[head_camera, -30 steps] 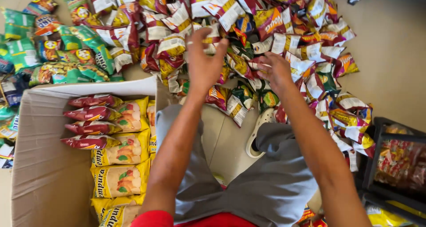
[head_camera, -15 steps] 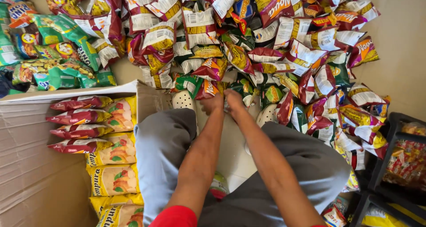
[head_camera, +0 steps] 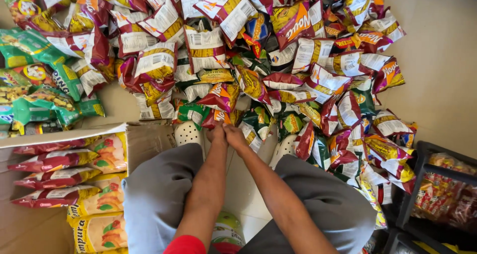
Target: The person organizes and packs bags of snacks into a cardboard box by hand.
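Maroon, yellow and green foil snack packets (head_camera: 278,60) lie heaped over the beige floor (head_camera: 437,75) in front of us, most of them face down or overlapping. We sit with our knees in grey trousers (head_camera: 159,194) spread wide, and both our bare forearms reach forward between them. Our left hand (head_camera: 217,133) and right hand (head_camera: 234,134) meet side by side, touching, at the near edge of the heap. Both are curled narrow, fingertips down against a small maroon and orange snack packet (head_camera: 217,116) that lies just beyond them; we cannot tell for certain whether either hand actually grips it, since the fingers are hidden under the knuckles. A green packet (head_camera: 191,111) lies just to its left. White perforated clog shoes (head_camera: 189,132) show on either side of the hands, partly under the packets.

At our left stands an open brown cardboard box (head_camera: 144,139), and inside it maroon packets (head_camera: 54,177) stand in a row beside yellow packets with a tomato picture (head_camera: 99,229). Beyond the box, a cluster of bright green packets (head_camera: 44,92) lies apart from the main heap. At our right, a black plastic crate (head_camera: 422,184) holds more packets.
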